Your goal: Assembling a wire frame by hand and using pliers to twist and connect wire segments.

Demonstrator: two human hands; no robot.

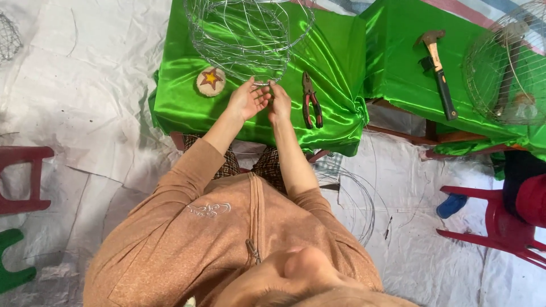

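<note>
Left hand: the left hand (248,100) is raised at the near edge of the surface, palm partly open, fingers curled toward the bottom rim of the wire basket frame (247,35); its fingertips seem to pinch a strand there.
Right hand: the right hand (279,104) sits just beside the left, fingers bent inward and closed on the same lowest point of the wire.
Wire basket frame: a rounded cage of thin silver wire, standing on the surface straight ahead of the person, its lower rim meeting both hands.
Surface: covered in shiny green cloth (341,51).
Pliers: red-handled pliers (310,101) lie on the cloth just right of the right hand, untouched.
Round pad: a small tan disc with a red and yellow star (211,81) lies left of the hands.
Hammer: a hammer (437,71) lies on the neighbouring green-covered surface, well apart.
Second wire frame: another wire frame (507,65) rests at the far right.
Floor: loose wire coils (355,199) lie on the white sheeting near the person's knee.
</note>
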